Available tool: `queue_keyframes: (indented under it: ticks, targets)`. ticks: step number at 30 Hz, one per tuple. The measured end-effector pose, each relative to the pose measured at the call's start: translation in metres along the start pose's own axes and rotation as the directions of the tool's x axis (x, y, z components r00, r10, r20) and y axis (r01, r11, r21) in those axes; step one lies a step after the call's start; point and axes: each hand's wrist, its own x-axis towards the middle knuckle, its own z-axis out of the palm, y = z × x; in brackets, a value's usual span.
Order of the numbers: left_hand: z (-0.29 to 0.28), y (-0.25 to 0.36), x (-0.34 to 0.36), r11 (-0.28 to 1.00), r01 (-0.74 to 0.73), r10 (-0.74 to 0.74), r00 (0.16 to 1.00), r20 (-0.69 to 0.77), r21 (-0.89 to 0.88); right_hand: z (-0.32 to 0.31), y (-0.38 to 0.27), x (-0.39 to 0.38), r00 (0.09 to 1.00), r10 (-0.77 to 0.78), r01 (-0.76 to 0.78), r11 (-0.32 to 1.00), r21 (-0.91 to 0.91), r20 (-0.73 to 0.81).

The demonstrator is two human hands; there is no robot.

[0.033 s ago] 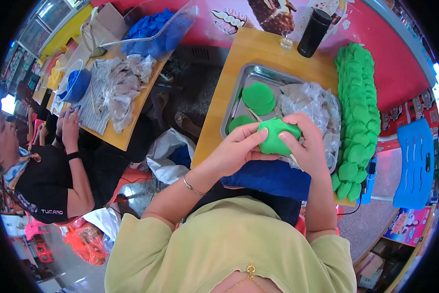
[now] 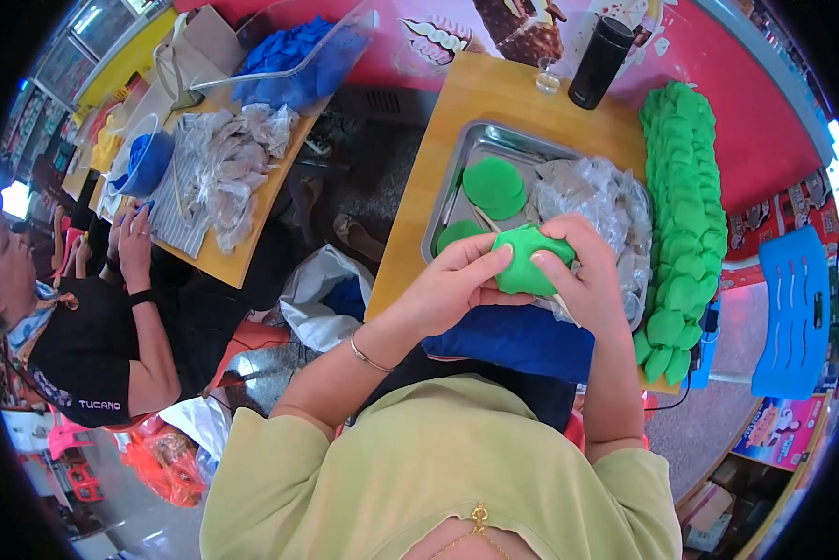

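Observation:
Over the near side of a metal tray [image 2: 449, 196], I hold a soft green piece [image 2: 524, 266], bent into a rounded shape, between both hands. My left hand [image 2: 457, 285] pinches its left edge with the thumb on top. My right hand [image 2: 589, 271] grips its right side, thumb pressed onto it. A thin pale stick [image 2: 567, 310] shows below the right hand; whether a finger holds it cannot be seen. Flat round green pieces [image 2: 494, 187] are stacked in the tray, beside crumpled clear plastic [image 2: 592, 201]. The underside of the held piece is hidden.
Right of the tray stands a long row of layered green pieces [image 2: 683, 205]. A black bottle [image 2: 602, 63] and a small glass [image 2: 548, 77] are at the table's back. Leftward, a person [image 2: 83, 345] works at another table [image 2: 237, 247]. A blue chair [image 2: 793, 308] stands right.

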Motion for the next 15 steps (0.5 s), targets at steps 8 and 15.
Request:
queue_keyframes:
  ticks: [8, 15]
  targets:
    - [0.003, -0.004, 0.001, 0.996, -0.026, 0.031, 0.998, -0.056, 0.09, 0.005, 0.009, 0.0, 0.999, -0.026, 0.024, 0.998, 0.05, 0.043]
    - [-0.003, -0.014, 0.005, 0.998, 0.004, 0.004, 0.993, -0.115, 0.068, 0.01, 0.019, -0.002, 0.994, -0.028, 0.024, 0.999, 0.038, 0.108]
